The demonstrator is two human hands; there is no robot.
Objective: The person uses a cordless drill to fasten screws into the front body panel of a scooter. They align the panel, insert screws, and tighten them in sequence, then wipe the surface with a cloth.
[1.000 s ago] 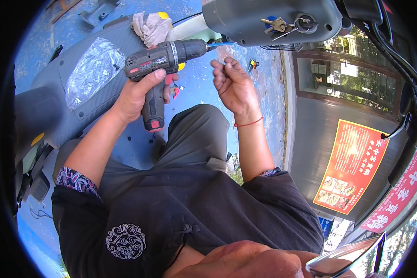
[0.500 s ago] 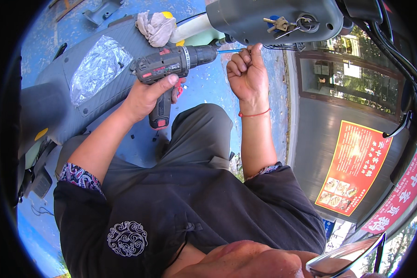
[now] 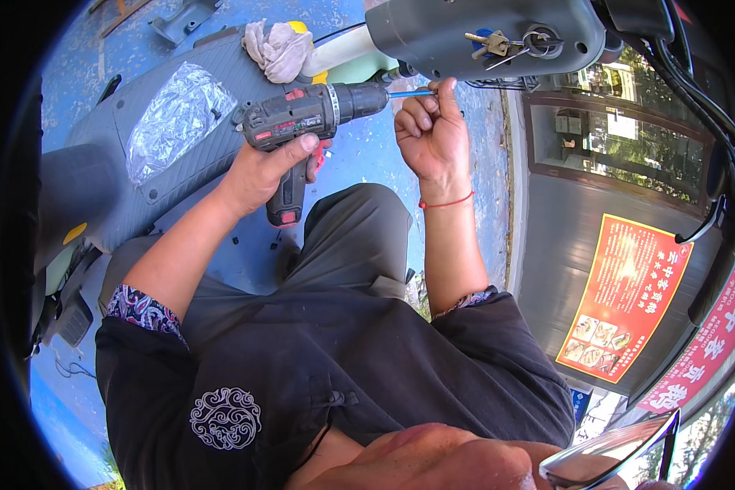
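Note:
My left hand [image 3: 261, 173] is wrapped round the grip of a black and red cordless drill [image 3: 296, 116], which lies level and faces right. A long blue screwdriver bit [image 3: 408, 94] sticks out of its chuck. At the far end of the bit is my right hand [image 3: 434, 140], its fingers curled and pinching there, so the bit's tip is hidden. Just above the bit is a dark grey scooter panel [image 3: 433, 37], where a bunch of keys [image 3: 492, 42] hangs from the lock.
To the left stretches the scooter's grey seat [image 3: 98, 135], with a crumpled clear plastic bag [image 3: 171, 131] on it. A pale rag [image 3: 276, 51] lies beside the drill. Black cables [image 3: 702, 90] run down at the right. A red poster [image 3: 625, 298] is on the wall.
The drill and my left hand have shifted slightly right, toward my right hand. Less of the blue bit shows between chuck and fingers.

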